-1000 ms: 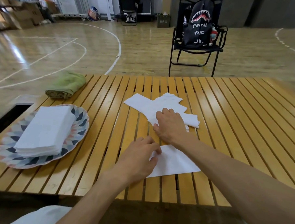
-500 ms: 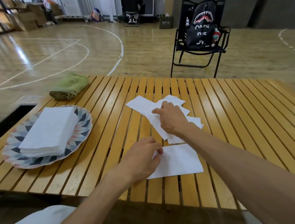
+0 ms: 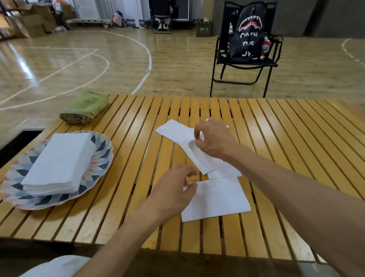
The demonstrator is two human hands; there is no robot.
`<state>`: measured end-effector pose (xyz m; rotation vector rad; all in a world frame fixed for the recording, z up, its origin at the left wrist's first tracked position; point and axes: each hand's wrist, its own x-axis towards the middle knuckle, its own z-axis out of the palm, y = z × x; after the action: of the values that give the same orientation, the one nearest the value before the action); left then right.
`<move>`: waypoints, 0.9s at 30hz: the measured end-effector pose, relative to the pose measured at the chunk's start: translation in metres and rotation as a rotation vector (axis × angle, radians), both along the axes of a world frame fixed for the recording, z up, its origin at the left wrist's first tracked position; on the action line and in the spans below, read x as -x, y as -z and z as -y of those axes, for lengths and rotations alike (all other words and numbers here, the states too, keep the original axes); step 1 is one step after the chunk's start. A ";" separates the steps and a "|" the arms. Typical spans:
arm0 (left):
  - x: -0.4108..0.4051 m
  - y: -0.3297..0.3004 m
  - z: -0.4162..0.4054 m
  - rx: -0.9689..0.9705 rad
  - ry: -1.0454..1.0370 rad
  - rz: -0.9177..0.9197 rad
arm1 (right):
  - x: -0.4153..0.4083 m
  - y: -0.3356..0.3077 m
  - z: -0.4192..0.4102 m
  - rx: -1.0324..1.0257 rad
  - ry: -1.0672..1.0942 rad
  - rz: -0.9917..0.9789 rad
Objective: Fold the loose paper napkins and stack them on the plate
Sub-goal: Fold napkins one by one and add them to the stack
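Observation:
A patterned plate (image 3: 101, 155) at the table's left carries a stack of folded white napkins (image 3: 59, 164). Loose white napkins (image 3: 173, 131) lie overlapping in the middle of the table. My right hand (image 3: 215, 139) is over them and pinches the top loose napkin (image 3: 199, 158) between thumb and fingers, lifting its edge. Nearer to me lies a folded napkin (image 3: 216, 198). My left hand (image 3: 173, 192) pinches that napkin's left edge against the table.
A rolled green towel (image 3: 84, 107) lies at the table's far left corner. The slatted wooden table (image 3: 292, 143) extends bare to the right. Beyond it a black folding chair (image 3: 243, 63) holds a shark-print backpack on the gym floor.
My right hand has moved from pressing flat on the loose napkins to pinching the top one and raising its edge. My left hand stays at the folded napkin.

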<state>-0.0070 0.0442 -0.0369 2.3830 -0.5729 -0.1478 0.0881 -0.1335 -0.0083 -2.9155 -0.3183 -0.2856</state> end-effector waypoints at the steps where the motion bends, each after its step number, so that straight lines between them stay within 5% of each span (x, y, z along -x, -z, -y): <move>1: 0.000 -0.002 0.000 0.075 -0.041 -0.026 | 0.004 -0.005 0.001 -0.040 0.001 0.021; 4: -0.001 -0.013 0.003 0.330 -0.176 -0.141 | 0.020 -0.017 0.005 -0.153 -0.024 0.061; 10: 0.003 -0.037 0.006 1.047 -0.214 -0.732 | 0.083 -0.018 0.006 -0.189 -0.099 0.253; 15: 0.007 -0.031 0.009 1.012 -0.243 -0.586 | 0.137 -0.009 0.007 -0.499 -0.106 0.128; 19: 0.005 -0.031 0.006 1.010 -0.234 -0.482 | 0.149 -0.017 0.018 -1.095 0.280 0.046; 23: 0.008 -0.035 0.004 1.055 -0.102 -0.601 | 0.138 -0.018 0.038 -1.770 0.492 -0.569; 25: 0.007 -0.031 0.004 0.900 -0.094 -0.537 | 0.139 -0.012 0.043 -1.851 0.424 -0.723; 27: 0.006 -0.024 0.002 0.652 -0.120 -0.434 | 0.137 -0.003 0.046 -1.652 0.422 -0.683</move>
<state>-0.0132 0.0426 -0.0132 1.6743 -0.2185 -0.3547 -0.0493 -0.1795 -0.0053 -1.2467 0.4587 0.2984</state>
